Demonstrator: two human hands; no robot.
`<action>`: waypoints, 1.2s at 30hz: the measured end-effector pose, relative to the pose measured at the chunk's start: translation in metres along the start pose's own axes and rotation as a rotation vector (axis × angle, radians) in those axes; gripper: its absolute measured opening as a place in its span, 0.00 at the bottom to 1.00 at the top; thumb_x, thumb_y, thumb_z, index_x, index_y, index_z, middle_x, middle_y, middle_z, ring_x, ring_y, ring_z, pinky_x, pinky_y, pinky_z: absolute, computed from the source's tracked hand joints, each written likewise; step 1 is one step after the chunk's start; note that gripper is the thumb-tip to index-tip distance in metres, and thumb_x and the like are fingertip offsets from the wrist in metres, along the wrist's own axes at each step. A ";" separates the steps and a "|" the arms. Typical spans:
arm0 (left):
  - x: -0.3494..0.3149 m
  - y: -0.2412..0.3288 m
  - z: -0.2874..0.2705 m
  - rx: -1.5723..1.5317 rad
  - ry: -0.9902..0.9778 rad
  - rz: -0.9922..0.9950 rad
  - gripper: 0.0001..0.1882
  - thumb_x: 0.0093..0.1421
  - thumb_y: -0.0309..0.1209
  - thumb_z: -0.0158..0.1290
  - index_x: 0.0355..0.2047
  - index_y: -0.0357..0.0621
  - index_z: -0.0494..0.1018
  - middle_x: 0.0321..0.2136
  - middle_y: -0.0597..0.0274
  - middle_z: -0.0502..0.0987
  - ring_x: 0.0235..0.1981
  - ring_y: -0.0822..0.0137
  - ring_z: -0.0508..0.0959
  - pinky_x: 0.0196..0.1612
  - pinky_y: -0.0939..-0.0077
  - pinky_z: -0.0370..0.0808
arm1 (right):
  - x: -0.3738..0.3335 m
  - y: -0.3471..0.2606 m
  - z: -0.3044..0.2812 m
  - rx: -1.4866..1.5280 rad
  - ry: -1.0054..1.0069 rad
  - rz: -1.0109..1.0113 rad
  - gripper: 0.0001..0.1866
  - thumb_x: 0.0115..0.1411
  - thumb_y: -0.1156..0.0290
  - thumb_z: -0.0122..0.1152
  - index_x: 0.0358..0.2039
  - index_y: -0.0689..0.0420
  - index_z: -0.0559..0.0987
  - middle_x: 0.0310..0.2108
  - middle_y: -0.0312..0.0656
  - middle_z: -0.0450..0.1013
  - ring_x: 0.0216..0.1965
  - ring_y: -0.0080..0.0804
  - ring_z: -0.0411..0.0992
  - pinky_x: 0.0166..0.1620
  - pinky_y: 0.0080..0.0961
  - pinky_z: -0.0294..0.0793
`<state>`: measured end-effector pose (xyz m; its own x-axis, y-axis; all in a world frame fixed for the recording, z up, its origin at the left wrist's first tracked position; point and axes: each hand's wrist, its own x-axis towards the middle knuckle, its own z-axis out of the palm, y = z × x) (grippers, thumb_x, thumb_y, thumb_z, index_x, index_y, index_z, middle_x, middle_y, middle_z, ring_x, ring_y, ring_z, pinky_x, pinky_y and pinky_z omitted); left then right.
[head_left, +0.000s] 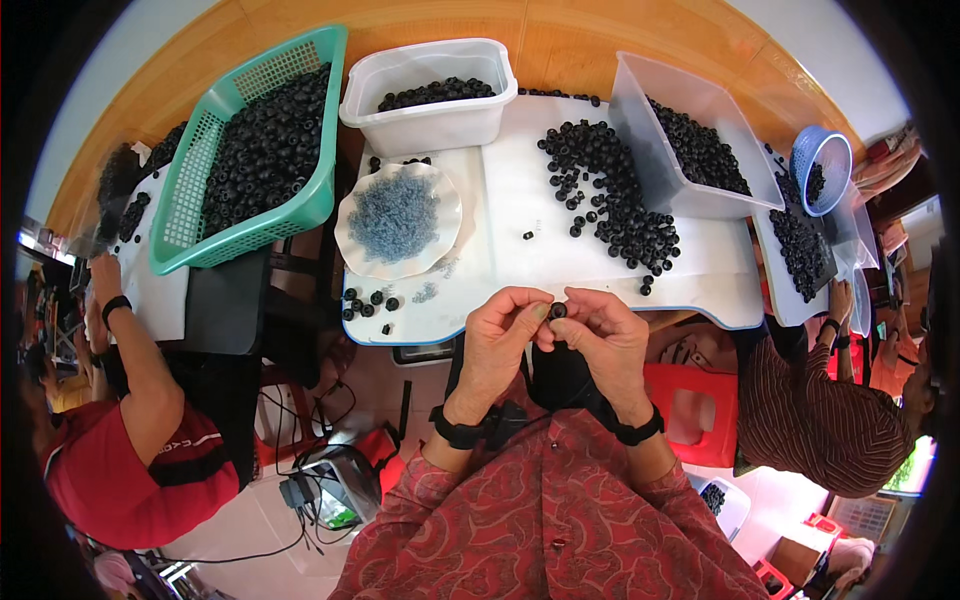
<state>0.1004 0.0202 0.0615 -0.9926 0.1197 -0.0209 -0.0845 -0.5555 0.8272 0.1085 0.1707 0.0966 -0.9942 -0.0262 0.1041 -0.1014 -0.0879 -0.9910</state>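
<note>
A small black round part with a hole in its top is pinched between both hands, just off the table's near edge. My left hand grips it from one side with thumb and forefinger. On the other side, the thumb and fingertips of my right hand close on the same piece. Beyond them, a loose pile of black parts spreads over the white table. To the left stands a scalloped white plate heaped with small translucent blue-grey pieces. Several black parts lie near that plate.
Full of black parts, a green basket stands far left. A white tub and a clear bin line the back. Co-workers sit at the left and right. A red stool and cables are below.
</note>
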 end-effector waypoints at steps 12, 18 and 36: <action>-0.007 0.009 -0.008 0.045 -0.063 0.034 0.08 0.66 0.23 0.54 0.43 0.33 0.75 0.26 0.62 0.79 0.25 0.75 0.78 0.29 0.82 0.78 | -0.005 -0.001 -0.004 -0.094 -0.076 -0.060 0.11 0.58 0.83 0.65 0.42 0.63 0.81 0.36 0.38 0.78 0.32 0.20 0.76 0.34 0.14 0.73; -0.011 0.012 -0.003 0.029 -0.071 0.034 0.06 0.65 0.22 0.55 0.41 0.32 0.75 0.27 0.61 0.79 0.24 0.75 0.78 0.28 0.82 0.78 | -0.008 -0.001 -0.007 -0.132 -0.080 -0.081 0.10 0.58 0.83 0.65 0.41 0.62 0.82 0.35 0.37 0.78 0.33 0.19 0.76 0.34 0.14 0.73; -0.020 0.001 0.011 -0.308 -0.059 -0.159 0.08 0.66 0.33 0.57 0.38 0.40 0.76 0.27 0.65 0.78 0.22 0.75 0.76 0.25 0.82 0.74 | -0.021 0.006 -0.005 0.206 -0.067 0.063 0.07 0.60 0.77 0.66 0.39 0.60 0.83 0.29 0.33 0.78 0.28 0.16 0.71 0.32 0.13 0.69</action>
<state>0.1211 0.0262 0.0692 -0.9590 0.2666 -0.0961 -0.2686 -0.7471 0.6080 0.1288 0.1756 0.0877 -0.9931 -0.1039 0.0550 -0.0232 -0.2851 -0.9582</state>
